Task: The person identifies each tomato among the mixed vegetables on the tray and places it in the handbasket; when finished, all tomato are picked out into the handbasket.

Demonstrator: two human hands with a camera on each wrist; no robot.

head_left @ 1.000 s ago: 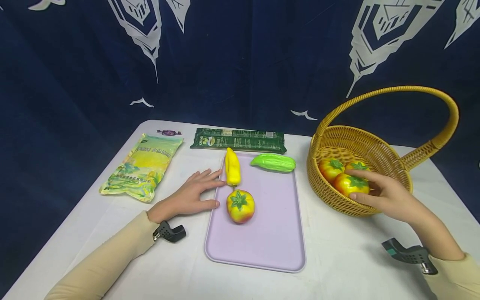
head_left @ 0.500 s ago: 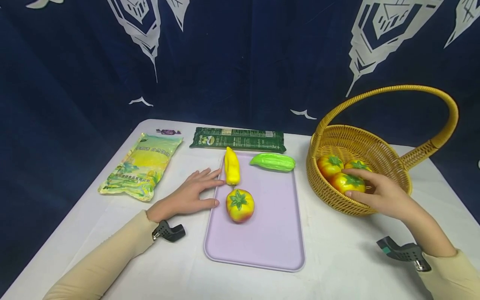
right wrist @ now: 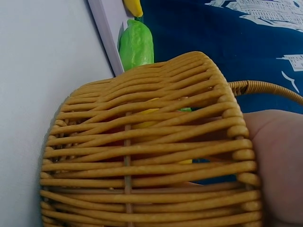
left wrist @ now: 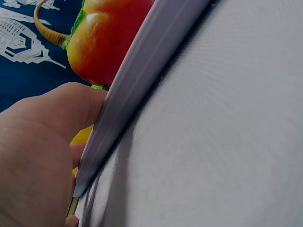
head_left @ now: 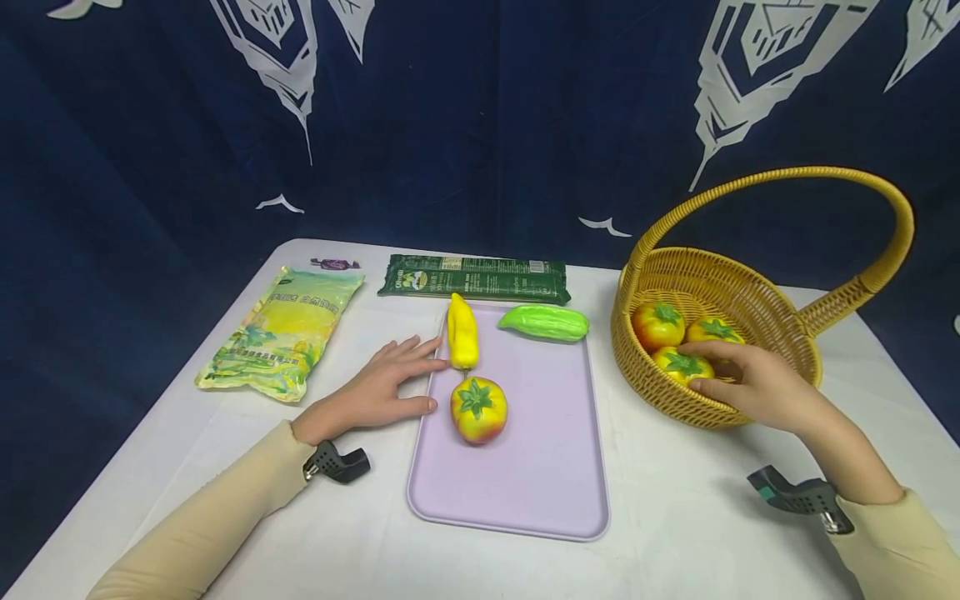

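Note:
My right hand reaches over the near rim of a wicker basket. Its thumb and fingers grip a yellow-red tomato with a green star-shaped top. Two more tomatoes lie behind it, one tomato to the left and another tomato to the right. In the right wrist view, the basket's weave hides most of the fingers. My left hand rests with spread fingers at the left edge of a lilac tray. On that tray are a tomato, a yellow pepper and a green gourd-like vegetable.
A green long packet lies behind the tray. To the left are a yellow-green bag and a small purple wrapped candy. The basket's tall handle arches above it. A dark blue curtain hangs behind the white table.
My right hand has shifted slightly left, and the tomato it grips has moved left with it inside the basket. The left hand has stayed at the tray edge.

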